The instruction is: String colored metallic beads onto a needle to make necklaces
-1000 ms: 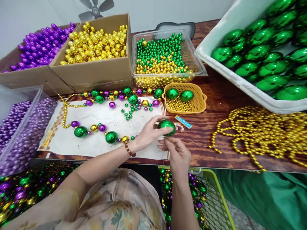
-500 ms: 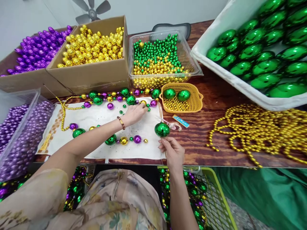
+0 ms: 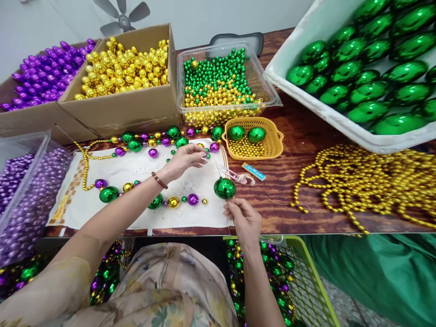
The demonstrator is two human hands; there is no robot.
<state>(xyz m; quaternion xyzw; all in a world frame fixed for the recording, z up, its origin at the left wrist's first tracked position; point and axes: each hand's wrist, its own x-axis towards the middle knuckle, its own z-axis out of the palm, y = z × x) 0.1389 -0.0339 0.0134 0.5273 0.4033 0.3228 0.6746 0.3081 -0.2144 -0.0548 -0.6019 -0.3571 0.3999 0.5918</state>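
Observation:
A strand of green, gold and purple beads (image 3: pixel 153 136) loops over a white cloth (image 3: pixel 143 181) on the wooden table. My left hand (image 3: pixel 185 159) hovers over the cloth's far right part, fingers pinched on a small bead I cannot make out. My right hand (image 3: pixel 243 218) is pinched at the table's front edge, apparently on a thin thread just below a large green ball (image 3: pixel 225 188). That ball sits at the end of the strand, right of a purple bead (image 3: pixel 192 199) and a gold bead (image 3: pixel 173 202).
Cardboard boxes of purple beads (image 3: pixel 41 75) and gold beads (image 3: pixel 126 68) stand at the back left. A clear tub (image 3: pixel 221 86) holds small green and gold beads. A yellow basket (image 3: pixel 252 138), a white bin of green balls (image 3: pixel 368 72), gold strands (image 3: pixel 368 181) and a lime floor basket (image 3: pixel 299 281) surround me.
My left hand let go of the large green ball, reached to the loose beads on the cloth and lifted slightly with fingers pinched. The right hand stayed below the ball.

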